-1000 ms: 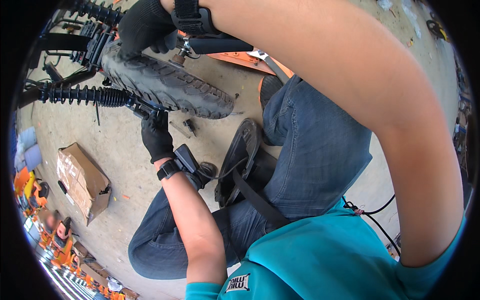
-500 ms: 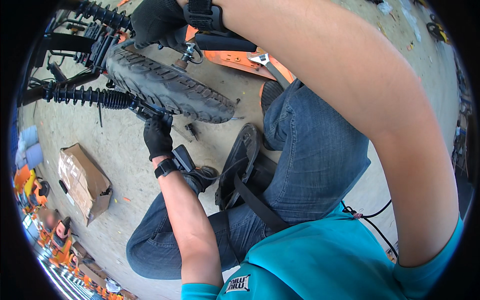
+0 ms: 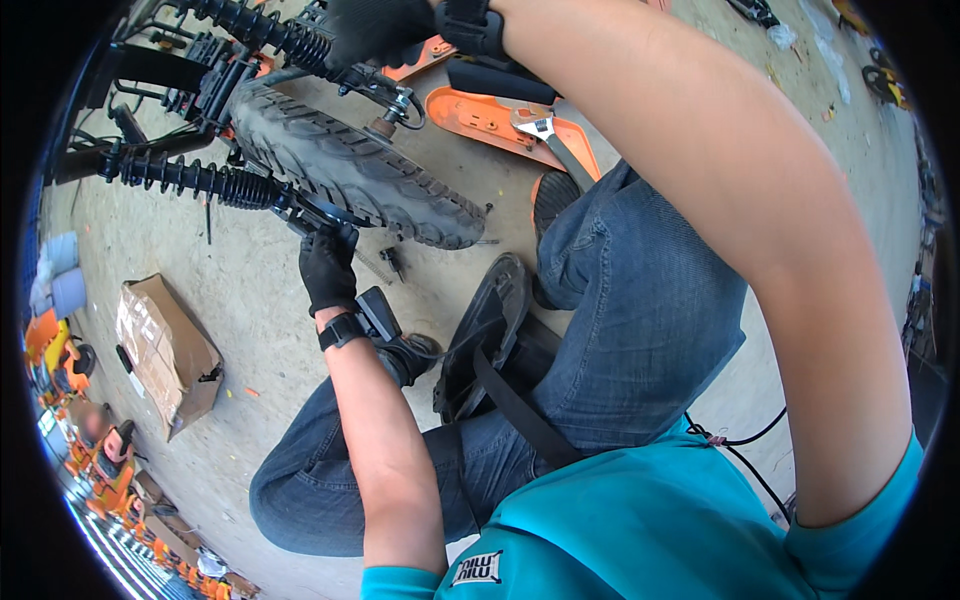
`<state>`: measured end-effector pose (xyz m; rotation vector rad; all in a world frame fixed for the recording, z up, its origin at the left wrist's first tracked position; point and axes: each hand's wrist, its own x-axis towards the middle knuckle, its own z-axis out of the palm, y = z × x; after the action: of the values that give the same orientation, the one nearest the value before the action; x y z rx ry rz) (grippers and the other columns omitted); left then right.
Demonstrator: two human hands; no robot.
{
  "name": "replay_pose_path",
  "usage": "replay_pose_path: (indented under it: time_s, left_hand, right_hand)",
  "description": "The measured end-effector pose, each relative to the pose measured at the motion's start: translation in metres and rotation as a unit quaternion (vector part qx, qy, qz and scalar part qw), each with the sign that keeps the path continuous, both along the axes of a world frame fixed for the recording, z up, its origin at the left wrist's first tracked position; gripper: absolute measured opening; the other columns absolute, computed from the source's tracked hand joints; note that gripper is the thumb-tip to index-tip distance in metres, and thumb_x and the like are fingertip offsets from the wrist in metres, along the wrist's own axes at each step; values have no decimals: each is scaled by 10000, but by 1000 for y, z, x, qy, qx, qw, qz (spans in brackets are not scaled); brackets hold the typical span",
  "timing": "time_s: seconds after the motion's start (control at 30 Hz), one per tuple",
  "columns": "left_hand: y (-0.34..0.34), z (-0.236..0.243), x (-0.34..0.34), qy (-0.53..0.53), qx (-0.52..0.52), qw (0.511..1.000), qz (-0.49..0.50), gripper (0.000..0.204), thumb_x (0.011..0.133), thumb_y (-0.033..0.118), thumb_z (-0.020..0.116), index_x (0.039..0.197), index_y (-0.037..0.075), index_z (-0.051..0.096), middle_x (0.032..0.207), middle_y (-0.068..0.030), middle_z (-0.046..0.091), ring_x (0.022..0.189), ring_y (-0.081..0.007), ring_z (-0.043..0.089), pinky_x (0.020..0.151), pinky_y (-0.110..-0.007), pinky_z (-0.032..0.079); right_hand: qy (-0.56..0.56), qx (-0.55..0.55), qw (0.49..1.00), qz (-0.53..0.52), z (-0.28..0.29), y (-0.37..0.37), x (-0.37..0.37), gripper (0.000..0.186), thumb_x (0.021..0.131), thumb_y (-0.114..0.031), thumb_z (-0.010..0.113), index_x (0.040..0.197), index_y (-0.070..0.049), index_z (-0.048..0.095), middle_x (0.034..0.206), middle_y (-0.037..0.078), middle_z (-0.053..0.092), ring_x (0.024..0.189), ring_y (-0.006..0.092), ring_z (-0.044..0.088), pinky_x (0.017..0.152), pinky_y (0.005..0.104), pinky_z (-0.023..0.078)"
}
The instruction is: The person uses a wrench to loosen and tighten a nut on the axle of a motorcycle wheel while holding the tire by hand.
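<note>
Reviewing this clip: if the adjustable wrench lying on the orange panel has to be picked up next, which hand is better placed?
Probably the right hand: it works at the axle end above the tyre, on the same side as the adjustable wrench on the orange panel. The left hand grips at the tyre's opposite side.

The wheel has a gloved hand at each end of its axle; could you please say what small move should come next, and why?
Probably steady the far end with the right hand while the left hand works the fitting at the near axle end. The left glove already grips beside the black spring under the tyre, and the wrench lies unused on the orange panel, so hand work seems enough for now.
</note>
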<state>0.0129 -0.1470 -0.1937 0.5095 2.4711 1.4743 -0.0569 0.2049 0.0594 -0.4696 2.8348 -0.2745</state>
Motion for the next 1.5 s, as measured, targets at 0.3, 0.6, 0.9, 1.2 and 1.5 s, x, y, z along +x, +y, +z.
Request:
replay_pose_path:
  time_s: [0.3, 0.6, 0.9, 1.2, 1.5]
  left_hand:
    - [29, 72, 13, -329, 320, 859, 228, 566, 1033, 509, 446, 1286, 13, 543, 1178, -111, 622, 1037, -264, 646, 898, -416, 545]
    - [15, 74, 3, -108, -8, 991, 78, 244, 959, 125, 632, 1186, 36, 612, 1076, -106, 667, 985, -236, 670, 848, -359, 553]
    - [15, 71, -1, -284, 237, 917, 151, 206, 1012, 180, 569, 1127, 22, 633, 1093, -103, 677, 945, -209, 665, 891, -338, 548]
    - [8, 56, 0, -125, 82, 986, 69, 271, 1009, 143, 565, 1225, -19, 581, 1138, -121, 655, 1014, -208, 659, 864, -353, 573]
    - [14, 50, 11, -411, 454, 745, 263, 456, 1047, 437, 448, 1127, 2, 562, 1046, -175, 644, 995, -305, 656, 914, -423, 563]
  right_hand:
    - [11, 39, 996, -81, -100, -5, -15, 497, 881, -493, 617, 911, -15, 750, 921, 192, 727, 821, 329, 709, 737, 405, 563]
    - [-55, -15, 990, -131, -122, -19, -4, 309, 885, -257, 552, 997, -27, 726, 976, 182, 722, 919, 332, 701, 806, 422, 545]
    - [50, -21, 998, -24, -164, -3, -16, 271, 922, -241, 548, 952, -24, 708, 946, 190, 712, 844, 321, 692, 765, 403, 550]
    - [21, -88, 996, 7, -181, 10, -21, 387, 920, -301, 498, 724, -19, 677, 776, 216, 673, 738, 368, 666, 680, 462, 504]
    - [89, -73, 989, 90, -94, -23, 11, 313, 990, -154, 405, 1155, 13, 611, 992, 250, 657, 934, 375, 636, 821, 461, 484]
